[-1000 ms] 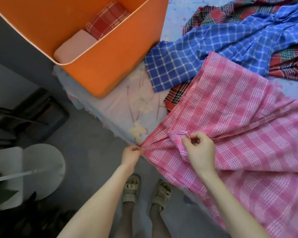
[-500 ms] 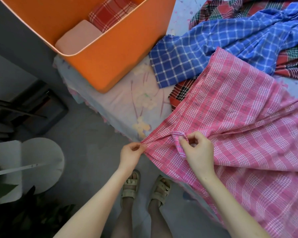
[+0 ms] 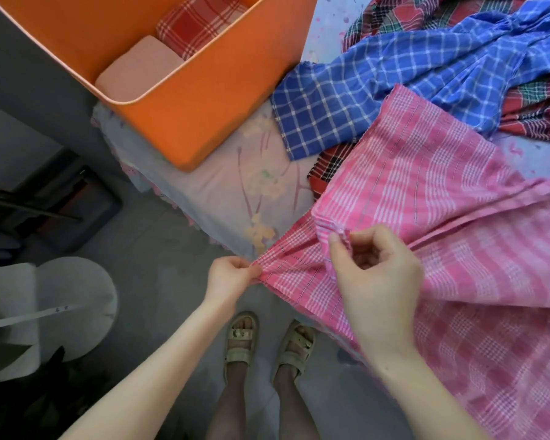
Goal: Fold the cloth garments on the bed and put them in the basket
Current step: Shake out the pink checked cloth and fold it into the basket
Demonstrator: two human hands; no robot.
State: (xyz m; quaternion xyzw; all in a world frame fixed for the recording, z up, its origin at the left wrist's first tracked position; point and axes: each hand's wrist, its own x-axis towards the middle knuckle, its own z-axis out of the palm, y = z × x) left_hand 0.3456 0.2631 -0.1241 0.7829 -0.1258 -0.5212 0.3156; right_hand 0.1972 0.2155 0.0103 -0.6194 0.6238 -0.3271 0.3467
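Both hands pinch the pink checked cloth — left hand at its corner, right hand fingers curled on a fold.

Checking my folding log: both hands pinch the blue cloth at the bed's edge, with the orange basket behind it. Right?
Not quite. In the head view both hands, left and right, pinch the pink cloth, not the blue cloth. The orange basket does sit behind.

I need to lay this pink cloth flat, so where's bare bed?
Bare sheet lies between the basket, the blue cloth and the pink cloth. A smaller patch shows far right. The top right is crowded with overlapping cloths.
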